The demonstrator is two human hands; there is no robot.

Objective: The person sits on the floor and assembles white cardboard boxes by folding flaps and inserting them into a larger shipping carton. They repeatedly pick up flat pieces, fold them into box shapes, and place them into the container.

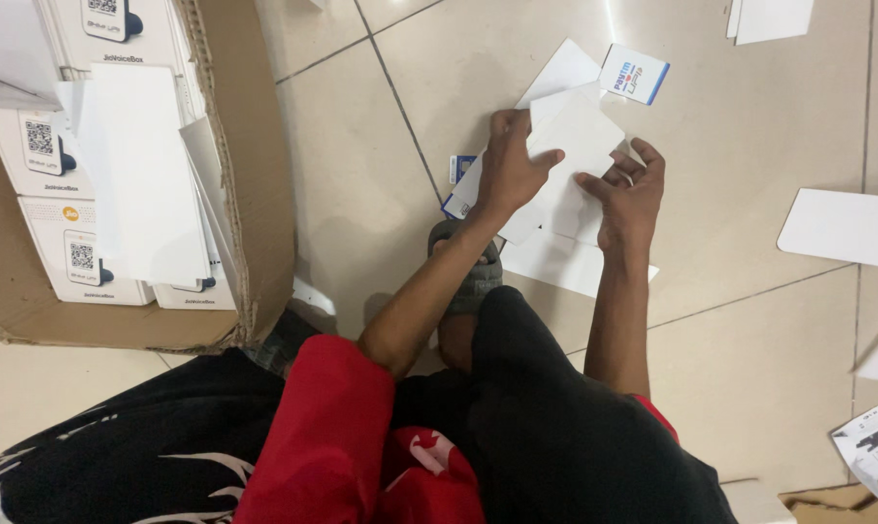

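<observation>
Hands on white card, floor.
Left hand [512, 167] grips white card [580, 146]; right hand [628, 194], fingers half-curled, touches its underside; cardboard box [255, 175] far left.

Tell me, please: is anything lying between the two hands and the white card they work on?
Nothing visible does. The left hand already presses on the white card, and the right hand touches its lower edge. Only other white sheets lie underneath, on the tiled floor.
</observation>
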